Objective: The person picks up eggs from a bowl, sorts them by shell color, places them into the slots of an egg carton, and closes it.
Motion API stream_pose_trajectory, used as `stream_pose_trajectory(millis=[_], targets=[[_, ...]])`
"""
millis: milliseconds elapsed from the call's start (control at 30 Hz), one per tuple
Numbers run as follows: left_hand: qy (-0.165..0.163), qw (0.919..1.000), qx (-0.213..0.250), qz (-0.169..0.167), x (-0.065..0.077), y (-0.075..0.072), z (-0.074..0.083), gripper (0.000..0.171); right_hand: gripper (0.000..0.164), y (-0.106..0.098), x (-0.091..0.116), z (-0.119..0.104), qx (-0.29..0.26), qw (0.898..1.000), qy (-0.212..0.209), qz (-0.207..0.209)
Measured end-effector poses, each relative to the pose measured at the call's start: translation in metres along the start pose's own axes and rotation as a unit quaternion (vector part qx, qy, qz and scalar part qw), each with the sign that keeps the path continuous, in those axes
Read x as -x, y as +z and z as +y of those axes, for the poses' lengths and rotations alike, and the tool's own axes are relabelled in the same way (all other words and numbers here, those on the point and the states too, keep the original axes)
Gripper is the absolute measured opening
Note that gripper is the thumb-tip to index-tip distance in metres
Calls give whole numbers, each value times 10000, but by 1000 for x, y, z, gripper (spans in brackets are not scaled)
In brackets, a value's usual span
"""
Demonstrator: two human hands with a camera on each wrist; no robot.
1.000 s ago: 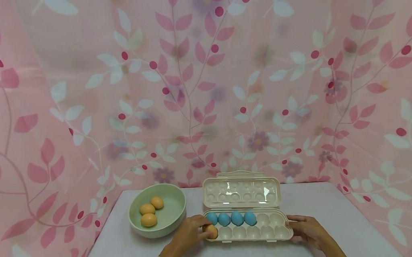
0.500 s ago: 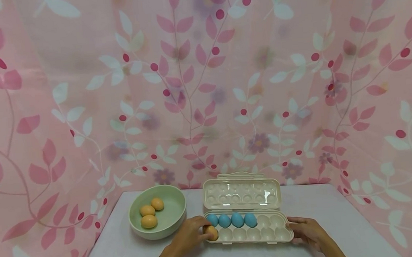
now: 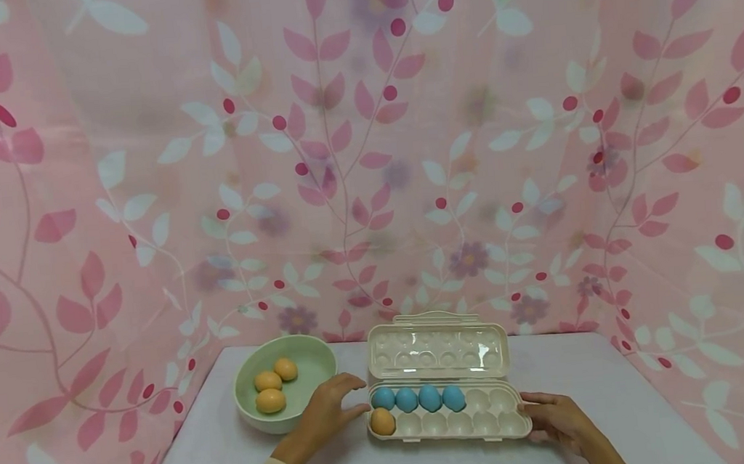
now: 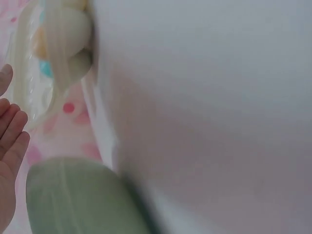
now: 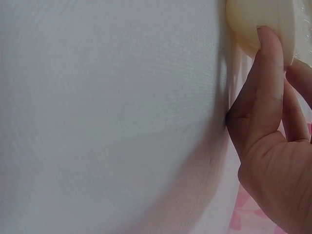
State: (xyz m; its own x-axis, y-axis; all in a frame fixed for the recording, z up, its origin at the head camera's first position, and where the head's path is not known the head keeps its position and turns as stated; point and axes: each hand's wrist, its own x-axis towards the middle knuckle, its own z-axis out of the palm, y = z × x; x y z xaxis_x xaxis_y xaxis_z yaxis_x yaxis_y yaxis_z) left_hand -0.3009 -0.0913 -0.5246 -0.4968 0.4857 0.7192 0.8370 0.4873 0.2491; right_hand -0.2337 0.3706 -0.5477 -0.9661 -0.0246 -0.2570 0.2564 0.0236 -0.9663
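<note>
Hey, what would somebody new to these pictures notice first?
Probably the four bright blue eggs in the back row of the open cream plastic egg carton, with one orange egg in its front-left cup. Left of the carton, three more orange eggs lie in a round pale green bowl, near the person's left hand. Behind everything, a pink leaf-patterned curtain fills most of the head view.

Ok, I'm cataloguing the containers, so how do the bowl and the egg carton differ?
The bowl is round and green; the egg carton is oblong and cream. The bowl has one hollow, while the egg carton has two rows of cups and a raised lid. The bowl holds three orange eggs; the egg carton holds four blue eggs and one orange egg. Both are on the table.
</note>
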Motion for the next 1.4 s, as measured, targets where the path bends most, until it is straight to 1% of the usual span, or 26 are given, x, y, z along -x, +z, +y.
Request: stream_pose_trajectory(millis=[67,133,267,367,533,633,700,733,800,833,900,967,1033,1067,1100,1267,1400], targets=[[-109,9998,-152,62,-1,-8,-3,39,50,0,0,0,-1,10000,24,-16],[-287,9993,-212,136,-2,-16,-5,38,50,0,0,0,3,10000,56,-27],[-447,9984,-154,310,-5,-32,-11,36,50,0,1,-1,29,10000,61,-23],[-343,9984,-228,392,-6,-41,-20,38,50,1,2,-2,34,10000,37,-4],[-114,9982,-327,480,-4,-48,-40,38,51,1,1,-2,70,9999,77,81],[-115,9979,-452,438,-1,-52,-50,38,52,1,1,-2,95,9999,78,107],[-267,9977,-547,284,0,-56,-54,37,52,1,0,-2,107,9999,68,103],[-409,9973,-577,175,1,-59,-56,37,52,1,0,-1,106,9999,60,97],[-859,9942,-626,-138,1,-65,-58,37,51,1,0,-1,122,9999,46,83],[-1126,9911,-629,-343,1,-68,-60,37,51,1,1,-2,116,9999,45,79],[-1722,9802,-621,-758,2,-75,-63,41,51,1,1,-2,117,9999,38,61],[-2268,9657,-606,-1108,3,-81,-69,45,52,1,1,-3,124,9999,29,35],[-2533,9568,-552,-1314,5,-86,-75,49,54,2,1,-4,123,9999,25,8],[-2626,9538,-523,-1360,7,-87,-77,50,55,2,1,-4,135,9999,26,-4],[-2663,9528,-484,-1373,8,-88,-80,50,55,2,1,-5,152,9999,26,-11],[-2670,9499,-489,-1551,17,-88,-91,39,55,2,1,-4,193,9998,77,-12],[-2656,9482,-552,-1653,20,-86,-96,36,56,1,1,-4,185,9998,77,-4]])
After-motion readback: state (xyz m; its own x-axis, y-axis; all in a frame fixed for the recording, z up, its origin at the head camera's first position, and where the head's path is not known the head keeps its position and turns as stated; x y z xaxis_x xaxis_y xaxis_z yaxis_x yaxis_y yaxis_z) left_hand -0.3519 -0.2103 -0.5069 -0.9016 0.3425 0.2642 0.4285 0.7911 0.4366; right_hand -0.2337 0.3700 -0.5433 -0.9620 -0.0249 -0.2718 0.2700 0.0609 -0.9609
